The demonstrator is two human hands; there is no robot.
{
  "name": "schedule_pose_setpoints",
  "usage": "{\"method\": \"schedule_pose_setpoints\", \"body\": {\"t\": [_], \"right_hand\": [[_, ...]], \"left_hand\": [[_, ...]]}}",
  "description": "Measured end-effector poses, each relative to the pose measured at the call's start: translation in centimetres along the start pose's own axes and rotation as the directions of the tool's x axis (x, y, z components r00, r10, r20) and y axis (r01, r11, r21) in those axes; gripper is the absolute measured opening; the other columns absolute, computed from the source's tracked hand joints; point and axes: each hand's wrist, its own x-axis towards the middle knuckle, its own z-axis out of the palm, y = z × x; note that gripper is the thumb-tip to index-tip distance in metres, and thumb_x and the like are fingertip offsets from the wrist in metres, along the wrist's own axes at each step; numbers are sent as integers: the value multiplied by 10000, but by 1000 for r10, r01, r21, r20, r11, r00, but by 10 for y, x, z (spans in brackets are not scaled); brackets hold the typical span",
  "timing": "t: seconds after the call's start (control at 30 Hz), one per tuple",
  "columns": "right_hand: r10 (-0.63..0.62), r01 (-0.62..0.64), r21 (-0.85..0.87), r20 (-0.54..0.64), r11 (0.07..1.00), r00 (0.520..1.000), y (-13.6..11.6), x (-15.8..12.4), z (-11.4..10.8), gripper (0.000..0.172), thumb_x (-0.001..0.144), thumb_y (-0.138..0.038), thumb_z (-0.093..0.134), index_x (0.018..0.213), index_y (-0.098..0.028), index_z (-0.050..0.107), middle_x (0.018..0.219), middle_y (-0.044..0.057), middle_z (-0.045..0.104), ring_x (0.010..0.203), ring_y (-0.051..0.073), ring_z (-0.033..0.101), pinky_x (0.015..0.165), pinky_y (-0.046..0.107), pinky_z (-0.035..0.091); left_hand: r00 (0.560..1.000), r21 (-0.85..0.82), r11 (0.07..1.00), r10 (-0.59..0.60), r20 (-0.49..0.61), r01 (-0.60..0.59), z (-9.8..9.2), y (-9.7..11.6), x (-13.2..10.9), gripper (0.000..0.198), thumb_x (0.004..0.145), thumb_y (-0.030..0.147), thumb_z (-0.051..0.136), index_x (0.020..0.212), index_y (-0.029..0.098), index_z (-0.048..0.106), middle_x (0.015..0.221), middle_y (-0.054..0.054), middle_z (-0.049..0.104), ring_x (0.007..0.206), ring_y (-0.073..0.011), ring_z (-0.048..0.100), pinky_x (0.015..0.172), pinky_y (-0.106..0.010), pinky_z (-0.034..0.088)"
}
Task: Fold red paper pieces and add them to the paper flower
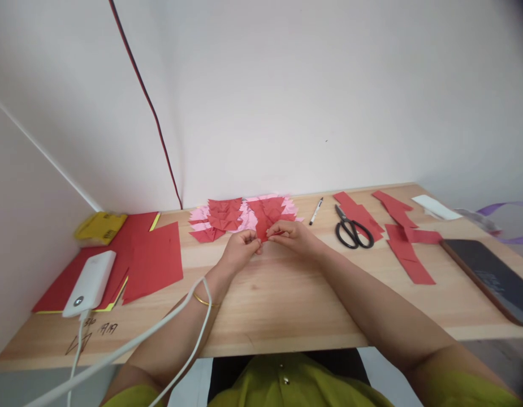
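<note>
My left hand [243,247] and my right hand [295,237] meet over the middle of the table, fingertips pinched. Between them is a piece of red paper [262,228], gripped at its near edge from both sides. Just beyond lie piles of folded red paper pieces [225,213] and folded pink paper pieces [247,217] with pointed edges. Where the held paper ends and the pile behind it begins is hard to make out. A gold bangle [205,301] circles my left wrist.
Black-handled scissors [353,233] and a white pen [316,212] lie to the right, near red paper strips [409,260] and a dark tablet-like slab [490,280]. At left, a white power bank [90,282] rests on red sheets [155,260] beside a yellow packet [100,228]. Its white cable [129,350] crosses my left forearm.
</note>
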Motion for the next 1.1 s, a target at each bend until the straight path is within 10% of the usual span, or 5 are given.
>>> {"method": "schedule_pose_setpoints", "body": {"t": [1.1], "right_hand": [[159,-148,119,-87,982,983,-3,2,2,160,729,-330,652,750,-179,603,775,21,632,739,143,589,676,269,468]], "left_hand": [[996,73,997,-45,72,40,5,3,-4,130,699,256,594,643,151,543,563,32,561,525,-86,508,529,-202,365]]}}
